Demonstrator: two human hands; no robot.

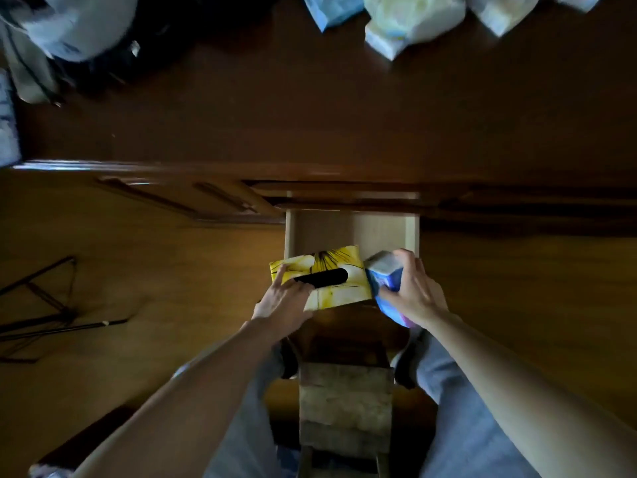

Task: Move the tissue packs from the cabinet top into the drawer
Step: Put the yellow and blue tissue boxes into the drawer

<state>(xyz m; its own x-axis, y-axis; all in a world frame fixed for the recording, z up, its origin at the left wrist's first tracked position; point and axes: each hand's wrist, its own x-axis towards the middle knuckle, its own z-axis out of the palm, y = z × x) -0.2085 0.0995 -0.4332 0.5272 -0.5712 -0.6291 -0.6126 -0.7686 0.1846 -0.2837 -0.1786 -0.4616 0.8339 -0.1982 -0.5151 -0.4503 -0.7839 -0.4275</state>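
Observation:
An open light-wood drawer [382, 232] juts out of the dark cabinet below me. Over its front part my left hand [284, 300] grips the left end of a yellow tissue box [341, 288] with a black oval slot. To its right, my right hand [412, 288] holds a blue and white tissue pack [387, 281] over the drawer's right front corner. Several more tissue packs [410, 22] lie along the far edge of the cabinet top [310, 115].
A wooden stool [346, 405] stands between my legs in front of the drawer. A dark folding rack [44, 305] lies on the floor to the left. A blurred pale bundle and dark clutter [79, 32] occupy the cabinet top's far left.

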